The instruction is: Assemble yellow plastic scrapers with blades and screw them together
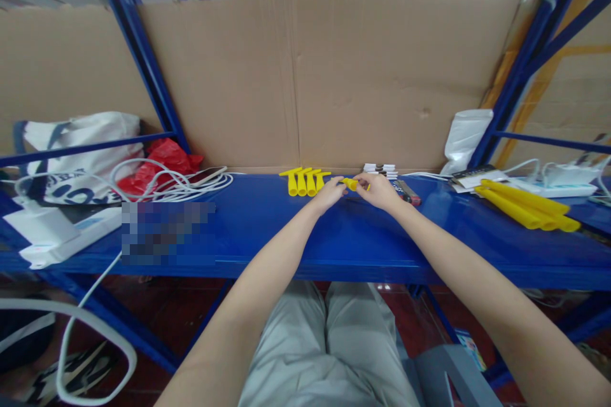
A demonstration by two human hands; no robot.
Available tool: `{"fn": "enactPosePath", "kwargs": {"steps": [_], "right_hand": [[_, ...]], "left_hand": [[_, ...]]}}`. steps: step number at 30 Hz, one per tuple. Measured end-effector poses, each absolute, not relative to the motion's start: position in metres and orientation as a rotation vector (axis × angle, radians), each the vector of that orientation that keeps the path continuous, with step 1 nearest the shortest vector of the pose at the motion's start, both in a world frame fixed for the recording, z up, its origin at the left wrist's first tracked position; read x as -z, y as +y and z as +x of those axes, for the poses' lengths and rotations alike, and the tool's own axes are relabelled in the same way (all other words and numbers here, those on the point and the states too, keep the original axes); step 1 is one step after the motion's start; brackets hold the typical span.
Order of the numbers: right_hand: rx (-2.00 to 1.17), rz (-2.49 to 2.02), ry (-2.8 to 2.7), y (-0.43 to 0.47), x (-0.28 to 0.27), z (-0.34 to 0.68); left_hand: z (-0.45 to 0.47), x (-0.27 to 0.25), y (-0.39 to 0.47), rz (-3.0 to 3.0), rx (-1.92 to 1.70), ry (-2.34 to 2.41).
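Above the blue tabletop (258,229), my left hand (330,195) and my right hand (378,189) meet at a small yellow plastic tube piece (351,184). Fingers of both hands are closed on it from either side, and they hide most of its shape. Just left of my left hand, several yellow T-shaped tubes (301,183) lie in a row, their round ends toward me. Beyond my right hand is a stack of small white-and-black pieces (380,170). A dark and red item (407,193) lies beside my right wrist.
Longer yellow tubes (529,205) lie at the right. White power strips (71,238) and coiled cables (191,186) occupy the left, near a red plastic bag (165,162) and a white tote bag (90,156). A cardboard panel (229,82) closes the back between blue posts (143,57).
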State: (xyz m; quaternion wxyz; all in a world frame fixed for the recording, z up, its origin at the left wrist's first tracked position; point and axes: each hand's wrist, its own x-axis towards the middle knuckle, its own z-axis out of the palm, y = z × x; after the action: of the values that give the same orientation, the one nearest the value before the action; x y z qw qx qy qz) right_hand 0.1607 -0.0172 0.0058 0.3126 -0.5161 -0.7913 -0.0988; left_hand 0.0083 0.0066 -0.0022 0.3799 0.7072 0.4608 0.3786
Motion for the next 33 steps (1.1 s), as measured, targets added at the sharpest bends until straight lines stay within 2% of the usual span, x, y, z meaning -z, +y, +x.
{"fn": "enactPosePath", "kwargs": {"steps": [11, 18, 23, 27, 33], "right_hand": [[0.332, -1.074, -2.201, -0.026, -0.001, 0.149], [0.331, -0.872, -2.257, -0.038, -0.004, 0.138], [0.331, -1.053, -2.033, -0.026, -0.006, 0.151], [0.176, -1.262, -1.736, -0.006, -0.002, 0.171], [-0.300, -1.306, -1.485, 0.010, 0.002, 0.184]], "left_hand": [[0.005, -0.004, 0.006, 1.059, -1.066, 0.975], [0.004, -0.005, 0.007, 1.092, -1.205, 0.956], [0.005, -0.006, 0.003, 1.173, -1.201, 0.931], [0.004, -0.009, -0.002, 1.266, -1.134, 1.002], [0.007, -0.010, -0.011, 1.594, -0.964, 1.119]]}}
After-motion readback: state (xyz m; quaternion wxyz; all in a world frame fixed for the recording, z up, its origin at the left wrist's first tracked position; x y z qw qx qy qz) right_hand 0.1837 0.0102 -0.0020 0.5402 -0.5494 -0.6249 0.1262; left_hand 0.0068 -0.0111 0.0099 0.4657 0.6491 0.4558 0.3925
